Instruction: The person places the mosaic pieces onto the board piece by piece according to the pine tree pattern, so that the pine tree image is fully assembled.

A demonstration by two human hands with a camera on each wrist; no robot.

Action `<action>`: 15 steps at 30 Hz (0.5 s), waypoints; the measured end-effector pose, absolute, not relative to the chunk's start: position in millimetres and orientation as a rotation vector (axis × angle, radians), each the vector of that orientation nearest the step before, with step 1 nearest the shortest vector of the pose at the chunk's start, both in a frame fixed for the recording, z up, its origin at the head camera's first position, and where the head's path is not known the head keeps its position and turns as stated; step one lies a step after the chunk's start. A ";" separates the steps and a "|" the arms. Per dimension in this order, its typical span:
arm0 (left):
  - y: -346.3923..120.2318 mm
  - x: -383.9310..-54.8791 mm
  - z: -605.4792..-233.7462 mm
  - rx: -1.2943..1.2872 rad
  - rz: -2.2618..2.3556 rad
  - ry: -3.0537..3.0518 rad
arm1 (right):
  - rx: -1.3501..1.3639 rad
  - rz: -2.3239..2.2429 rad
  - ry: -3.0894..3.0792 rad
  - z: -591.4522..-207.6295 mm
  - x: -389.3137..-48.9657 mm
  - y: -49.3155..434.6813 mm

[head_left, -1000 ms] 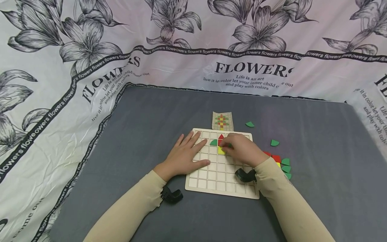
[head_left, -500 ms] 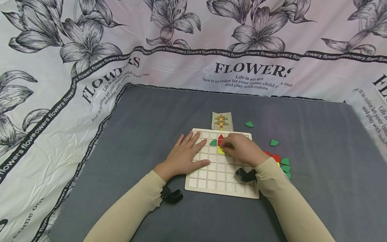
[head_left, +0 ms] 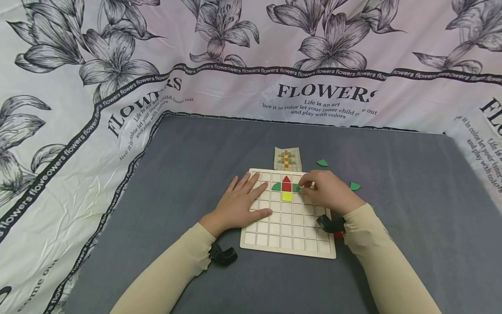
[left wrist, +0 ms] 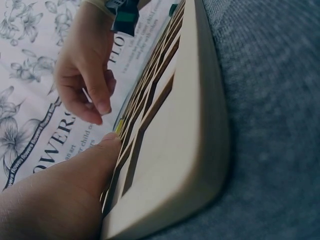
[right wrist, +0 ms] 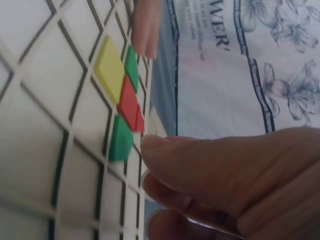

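Observation:
A wooden grid board (head_left: 274, 229) lies on the table, with my left hand (head_left: 237, 203) spread flat on its left side. My right hand (head_left: 327, 187) hovers over the board's upper right. Its fingers are loosely bent, with nothing seen between them. Just beside its fingertips, a green quarter-round tile (right wrist: 121, 139) sits in a cell. Left of that tile are a red square tile (head_left: 286, 187), a red triangle tile (head_left: 286, 179) above it, and a yellow square tile (head_left: 287, 196) below. A second green tile (head_left: 276, 186) lies on the red square's other side.
A small pattern card (head_left: 287, 159) lies against the board's far edge. Loose green tiles (head_left: 322, 163) lie right of it, with another green tile (head_left: 355, 186) nearer. A red piece (head_left: 338, 235) shows beside the board, partly hidden by the right arm.
My right hand has drawn back to the right from the red and yellow tiles, and the right green tile is now visible in its cell. My left hand has stayed put.

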State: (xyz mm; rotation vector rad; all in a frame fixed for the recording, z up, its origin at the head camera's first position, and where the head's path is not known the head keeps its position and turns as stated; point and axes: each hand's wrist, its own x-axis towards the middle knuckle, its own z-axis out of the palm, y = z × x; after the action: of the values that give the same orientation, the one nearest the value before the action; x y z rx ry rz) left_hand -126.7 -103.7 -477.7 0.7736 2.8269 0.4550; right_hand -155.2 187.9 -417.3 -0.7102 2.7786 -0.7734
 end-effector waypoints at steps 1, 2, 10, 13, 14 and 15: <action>-103.7 -126.6 -477.8 0.773 0.457 2.825 | -0.700 -0.770 2.782 -416.8 -154.9 190.9; -103.8 -126.5 -477.8 0.773 0.458 2.823 | -0.693 -0.762 2.788 -416.1 -154.2 193.9; -103.9 -127.2 -479.5 0.773 0.449 2.834 | -0.621 -0.683 2.810 -409.5 -144.3 216.1; -103.7 -127.7 -480.2 0.770 0.439 2.835 | -0.596 -0.646 2.827 -407.7 -140.1 223.2; -103.6 -127.7 -480.1 0.769 0.438 2.834 | -0.596 -0.637 2.831 -407.4 -139.1 225.5; -103.6 -127.6 -480.0 0.766 0.437 2.833 | -0.598 -0.630 2.833 -407.0 -138.1 227.8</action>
State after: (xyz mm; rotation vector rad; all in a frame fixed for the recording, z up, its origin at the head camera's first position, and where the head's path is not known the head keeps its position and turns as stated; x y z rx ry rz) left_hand -127.6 -103.6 -480.0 0.7662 2.8333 0.4373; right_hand -138.1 227.8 -407.0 -0.5978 2.8328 -0.6304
